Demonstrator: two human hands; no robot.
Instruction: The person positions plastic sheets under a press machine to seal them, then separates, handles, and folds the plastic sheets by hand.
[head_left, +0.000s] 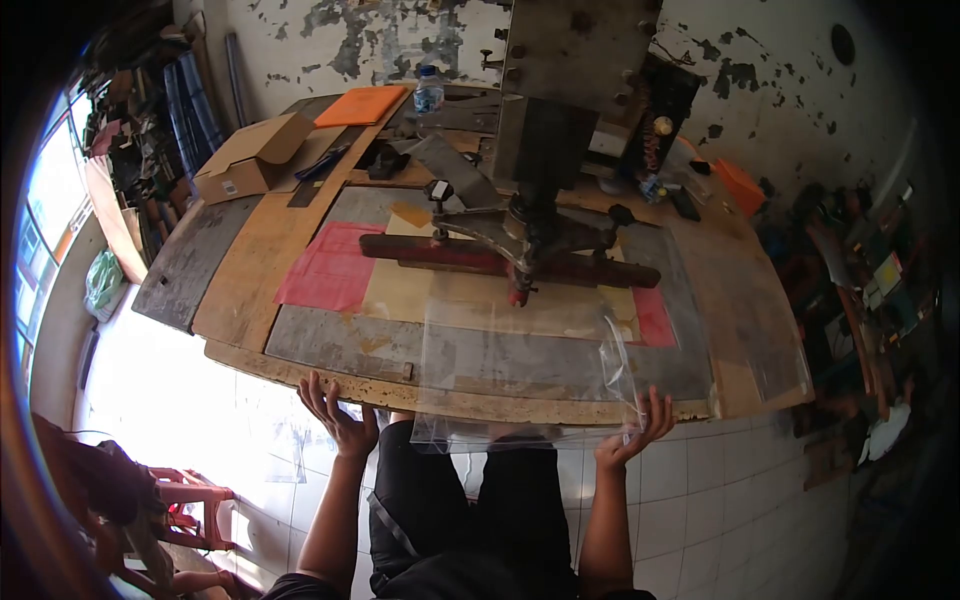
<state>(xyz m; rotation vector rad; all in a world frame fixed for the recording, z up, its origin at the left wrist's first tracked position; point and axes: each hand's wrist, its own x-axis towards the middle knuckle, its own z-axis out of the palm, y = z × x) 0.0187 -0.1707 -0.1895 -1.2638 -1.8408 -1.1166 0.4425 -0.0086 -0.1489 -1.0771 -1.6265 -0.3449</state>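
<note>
A clear plastic sheet (520, 370) lies under the front of the machine's long sealing bar (455, 258) and hangs over the table's near edge. It could be a bag. My left hand (345, 425) is at the table's front edge, left of the plastic, fingers spread and holding nothing. My right hand (640, 432) is at the plastic's right front corner with its fingers stretched upward; whether it touches the plastic I cannot tell. Beneath the bar are a beige sheet (395, 295) and a pink sheet (325, 270).
The machine's metal column (545, 140) rises at the back centre. A cardboard box (255, 155), an orange folder (360, 106) and a water bottle (428, 92) stand or lie at the back left. More clear plastic (775, 375) lies at the right edge. A red stool (195, 505) stands lower left.
</note>
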